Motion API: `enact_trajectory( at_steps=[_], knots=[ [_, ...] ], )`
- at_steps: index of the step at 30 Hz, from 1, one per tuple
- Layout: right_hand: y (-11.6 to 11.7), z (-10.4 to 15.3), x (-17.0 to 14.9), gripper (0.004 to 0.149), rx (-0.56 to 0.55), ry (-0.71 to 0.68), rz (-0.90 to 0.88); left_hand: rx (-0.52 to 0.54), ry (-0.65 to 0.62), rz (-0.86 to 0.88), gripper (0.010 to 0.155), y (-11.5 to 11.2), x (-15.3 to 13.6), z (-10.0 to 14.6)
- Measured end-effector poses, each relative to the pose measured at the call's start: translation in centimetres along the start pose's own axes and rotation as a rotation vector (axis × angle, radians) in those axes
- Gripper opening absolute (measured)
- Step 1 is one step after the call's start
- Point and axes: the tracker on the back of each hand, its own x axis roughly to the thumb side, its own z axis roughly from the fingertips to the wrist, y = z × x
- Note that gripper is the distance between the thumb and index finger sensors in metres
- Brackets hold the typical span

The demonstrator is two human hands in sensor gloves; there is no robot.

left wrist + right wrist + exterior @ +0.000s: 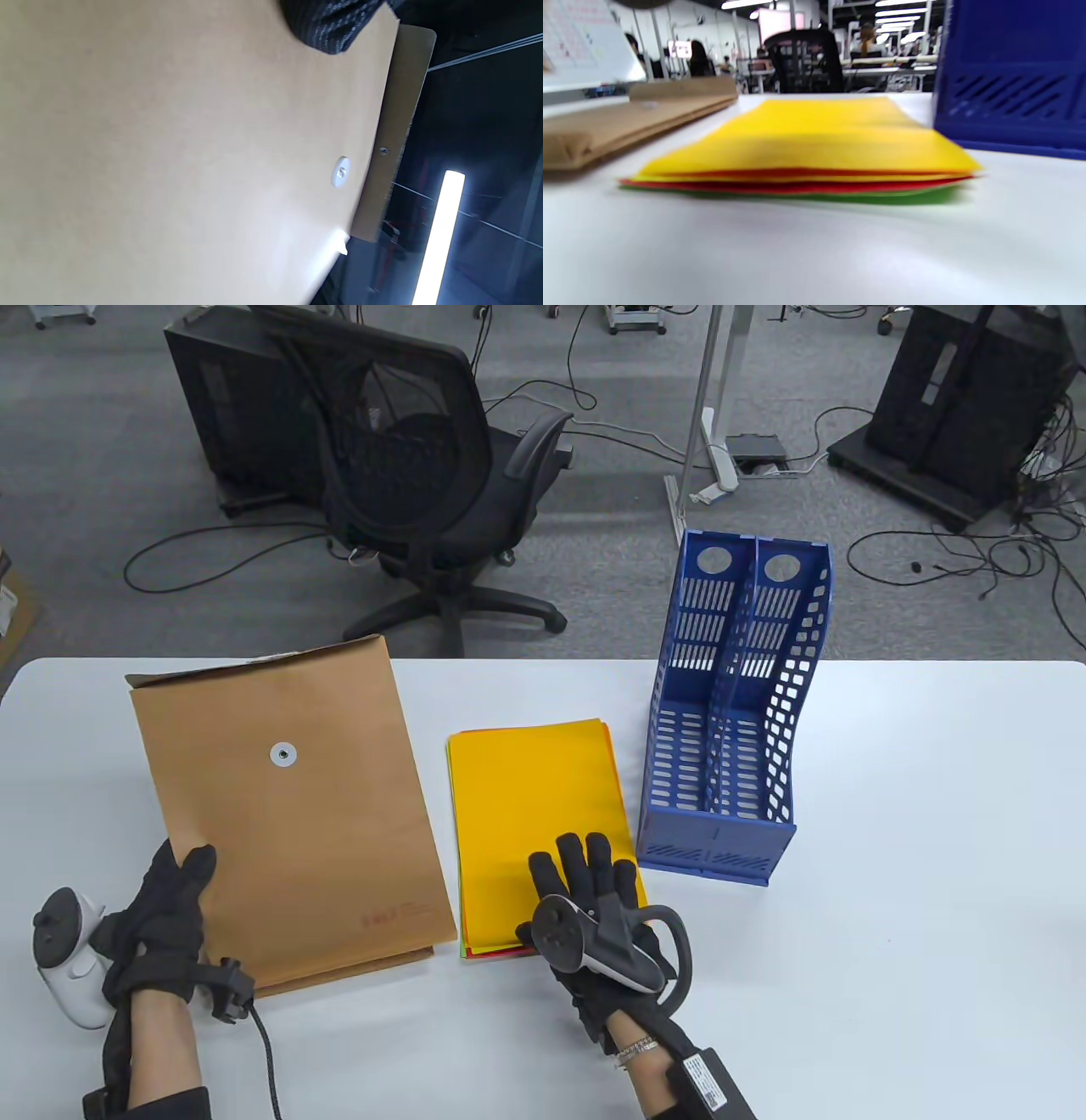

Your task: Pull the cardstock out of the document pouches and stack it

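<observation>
I count one brown document pouch [288,814] lying flat on the left of the white bench [916,899], its flap open at the far end and a single white button clasp [283,755] on its face. Just beside it, to its right, sits one stack of cardstock [534,814], yellow on top, with red and green sheets showing at the near edge in the right wrist view. One blue file rack [730,712] with two slots stands upright near the stack's right side. My left hand [161,925] grips the pouch's near left edge, fingers [191,869] curled over it. My right hand [594,925] rests flat on the stack's near right corner, fingers spread. Beyond the bench I see grey carpet, one black mesh office chair [424,475], loose cables and two black equipment carts.
</observation>
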Motion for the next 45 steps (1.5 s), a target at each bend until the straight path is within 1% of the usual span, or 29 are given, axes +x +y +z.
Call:
enact_trajectory(
  at_steps=[2, 3, 6, 7, 9, 11, 13, 16, 18, 22, 24, 27, 29, 30, 31, 32, 33, 34, 35, 37, 38, 40, 42, 44, 45],
  knots=[
    [0.0, 0.9, -0.1, 0.078, -0.047, -0.002, 0.04, 0.029, 0.068, -0.006, 0.059, -0.1, 0.0, -0.7],
    [0.2, 1.3, -0.1, 0.078, -0.053, 0.004, 0.067, 0.049, 0.123, -0.037, 0.059, 0.0, 0.0, -1.3],
    [1.0, 1.6, -0.3, 0.077, 0.002, 0.009, 0.072, 0.093, 0.24, -0.187, 0.058, 0.6, -0.5, -2.8],
    [1.1, 1.5, -0.5, 0.077, 0.026, 0.012, 0.06, 0.101, 0.301, -0.232, 0.058, 0.9, -0.9, -3.3],
    [1.1, 1.4, -0.8, 0.077, 0.046, 0.022, 0.025, 0.115, 0.39, -0.236, 0.058, 1.3, -1.9, -3.9],
    [0.9, 1.4, -1.0, 0.076, 0.032, 0.019, -0.004, 0.112, 0.473, -0.219, 0.058, 1.8, -3.0, -4.4],
    [0.7, 1.6, -1.0, 0.076, 0.019, 0.013, 0.009, 0.107, 0.534, -0.224, 0.06, 2.0, -3.9, -4.7],
    [0.6, 1.8, -1.0, 0.075, 0.009, 0.001, 0.026, 0.15, 0.601, -0.281, 0.063, 2.4, -5.1, -5.0],
    [0.6, 1.8, -1.0, 0.075, 0.009, -0.003, 0.014, 0.141, 0.642, -0.282, 0.067, 2.6, -5.8, -5.1],
    [0.7, 1.7, -1.0, 0.075, 0.013, -0.004, -0.001, 0.175, 0.643, -0.327, 0.07, 2.5, -5.6, -5.0],
    [0.7, 1.7, -1.0, 0.075, 0.018, -0.008, -0.005, 0.194, 0.619, -0.374, 0.072, 2.0, -5.1, -4.9],
    [0.7, 1.7, -0.9, 0.075, 0.022, -0.015, -0.007, 0.19, 0.527, -0.506, 0.076, 0.2, -4.2, -4.9],
    [0.7, 1.8, -0.8, 0.075, 0.023, -0.02, -0.006, 0.165, 0.479, -0.677, 0.076, -1.2, -3.6, -4.8],
    [0.7, 1.8, -0.7, 0.075, 0.021, -0.023, -0.005, 0.147, 0.466, -0.826, 0.077, -2.2, -3.3, -4.6],
    [0.7, 1.8, -0.7, 0.075, 0.02, -0.025, -0.005, 0.13, 0.454, -0.936, 0.077, -3.0, -3.0, -4.5],
    [0.7, 1.8, -0.5, 0.075, 0.019, -0.03, -0.003, 0.09, 0.425, -1.068, 0.078, -4.1, -2.7, -4.3],
    [0.7, 1.8, -0.4, 0.075, 0.017, -0.034, 0.001, 0.041, 0.376, -1.175, 0.078, -5.6, -2.2, -3.9],
    [0.7, 1.8, -0.3, 0.075, 0.017, -0.038, 0.004, 0.01, 0.326, -1.228, 0.078, -6.6, -1.8, -3.6],
    [0.7, 1.9, -0.3, 0.075, 0.016, -0.04, 0.007, -0.022, 0.23, -1.278, 0.078, -8.2, -1.1, -2.8],
    [0.7, 1.9, -0.1, 0.076, 0.005, -0.044, 0.01, -0.078, 0.069, -1.299, 0.077, -10.8, 0.1, -1.4],
    [0.7, 2.0, 0.0, 0.076, 0.007, -0.049, 0.012, -0.131, 0.01, -1.275, 0.076, -12.6, 0.8, -0.1],
    [0.6, 2.1, 0.2, 0.076, -0.001, -0.056, 0.017, -0.217, -0.037, -1.229, 0.075, -15.0, 1.6, 1.9],
    [0.5, 2.2, 0.4, 0.076, -0.01, -0.061, 0.02, -0.3, -0.082, -1.171, 0.074, -17.4, 1.5, 4.4],
    [0.4, 2.2, 0.4, 0.076, -0.011, -0.066, 0.022, -0.35, -0.064, -1.13, 0.074, -18.8, 0.7, 5.9],
    [0.4, 2.3, 0.5, 0.076, -0.015, -0.069, 0.023, -0.413, -0.043, -1.093, 0.074, -19.7, -0.2, 6.7]
  ],
)
